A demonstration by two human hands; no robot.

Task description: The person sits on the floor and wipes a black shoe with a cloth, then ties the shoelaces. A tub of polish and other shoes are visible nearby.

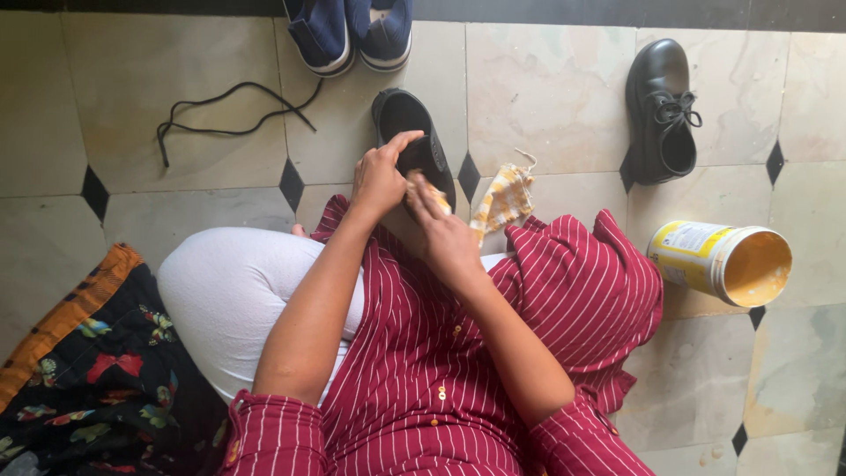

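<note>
The shoe in hand [414, 141] is black, as is the laced shoe [663, 110] and the loose lace [231, 110]. The cloth [504, 198] is yellow-and-white checked. The tunic [458, 353] is maroon with thin white stripes; the leggings [233, 295] are white. The tub [718, 262] is yellow and white. The sneakers [352, 31] are navy, white-soled. The floor tiles [546, 97] are cream with black diamonds.

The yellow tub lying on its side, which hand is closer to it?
Right. The right hand is nearer the yellow tub, though well apart; the left hand grips the black shoe farther away.
</note>
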